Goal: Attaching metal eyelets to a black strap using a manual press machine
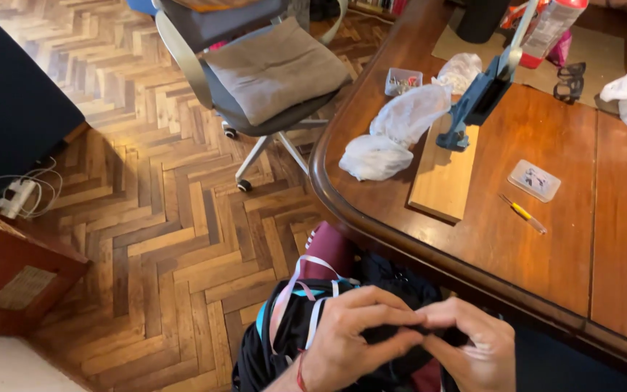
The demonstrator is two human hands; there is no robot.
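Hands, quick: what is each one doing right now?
Left hand: fingers curled shut, pinching the black bag with ribbons.
Right hand: also closed, gripping the same bag's dark fabric.

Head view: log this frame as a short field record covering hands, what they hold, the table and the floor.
left hand: fingertips pinching a small dark item, meeting the right hand
right hand: same pinch; the item itself is too hidden to identify
below hands: dark bag with pink and blue ribbons
table: wooden board carrying a blue clamp, crumpled plastic bags, yellow screwdriver, small clear box
floor: herringbone parquet, office chair
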